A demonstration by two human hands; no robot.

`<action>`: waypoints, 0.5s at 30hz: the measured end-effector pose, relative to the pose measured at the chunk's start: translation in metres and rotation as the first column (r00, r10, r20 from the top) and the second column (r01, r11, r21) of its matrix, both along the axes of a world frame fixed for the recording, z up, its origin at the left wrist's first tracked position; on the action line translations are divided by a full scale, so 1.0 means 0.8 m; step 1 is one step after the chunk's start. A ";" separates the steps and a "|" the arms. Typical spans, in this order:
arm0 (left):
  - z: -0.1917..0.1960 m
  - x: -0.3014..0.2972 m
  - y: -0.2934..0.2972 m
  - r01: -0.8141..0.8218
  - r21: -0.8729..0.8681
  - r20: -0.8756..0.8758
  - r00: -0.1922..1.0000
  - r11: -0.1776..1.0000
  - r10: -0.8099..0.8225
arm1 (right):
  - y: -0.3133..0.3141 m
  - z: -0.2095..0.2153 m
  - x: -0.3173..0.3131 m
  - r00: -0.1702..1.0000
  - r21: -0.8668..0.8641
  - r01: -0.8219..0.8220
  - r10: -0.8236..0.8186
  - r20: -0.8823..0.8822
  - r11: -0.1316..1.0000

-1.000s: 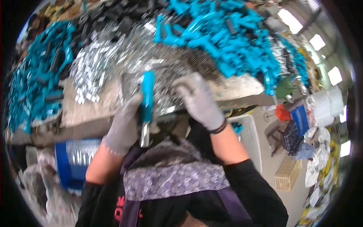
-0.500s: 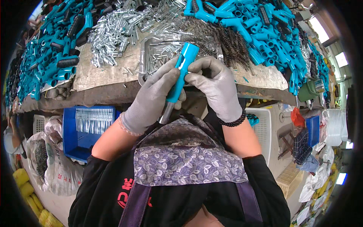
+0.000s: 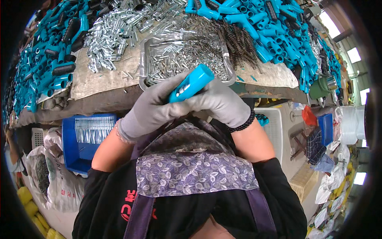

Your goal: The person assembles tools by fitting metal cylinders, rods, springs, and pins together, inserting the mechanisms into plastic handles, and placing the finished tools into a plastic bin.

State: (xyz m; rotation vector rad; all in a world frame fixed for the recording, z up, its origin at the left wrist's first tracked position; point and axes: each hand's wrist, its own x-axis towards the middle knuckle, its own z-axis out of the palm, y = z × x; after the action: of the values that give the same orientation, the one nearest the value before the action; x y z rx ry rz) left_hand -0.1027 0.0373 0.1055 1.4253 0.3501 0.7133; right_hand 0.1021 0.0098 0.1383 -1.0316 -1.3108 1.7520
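Head view: both gloved hands close to the chest, below the bench edge.
Left hand (image 3: 149, 109): wrapped round turquoise plastic handle (image 3: 191, 83).
Right hand (image 3: 221, 104): closed against its lower end.
Progress: one handle in work; heaps of turquoise handles (image 3: 274, 30) and a tray of small metal pins (image 3: 181, 55) lie on the bench.

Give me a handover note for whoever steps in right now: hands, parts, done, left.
Left hand: gloved, gripping the blue plastic handle from below.
Right hand: gloved, closed on the same handle's lower end.
Parts: metal tray of small metal pins straight ahead, dark springs to its right, blue handles piled beyond.
Done: a metal piece shows in the handle's side.
Left: cannot tell whether it is fully seated.
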 end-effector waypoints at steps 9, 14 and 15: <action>0.011 -0.007 -0.002 -0.376 -0.385 -0.116 0.926 0.843 0.360 | 0.053 -0.006 0.046 0.455 0.584 -0.262 -0.435 0.777 0.769; 0.025 0.002 -0.012 -0.482 -0.553 -0.339 0.875 0.679 0.346 | 0.063 -0.018 0.050 0.439 0.460 -0.308 -0.305 0.845 0.832; 0.022 0.005 -0.014 -0.501 -0.554 -0.318 0.865 0.664 0.387 | 0.062 -0.016 0.051 0.440 0.459 -0.315 -0.301 0.846 0.831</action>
State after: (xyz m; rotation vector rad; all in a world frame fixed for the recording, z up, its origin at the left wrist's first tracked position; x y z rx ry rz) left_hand -0.0990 0.0264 0.1231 0.7501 1.0124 0.7685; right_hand 0.1428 0.0595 0.1253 -1.6630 -2.2996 0.5330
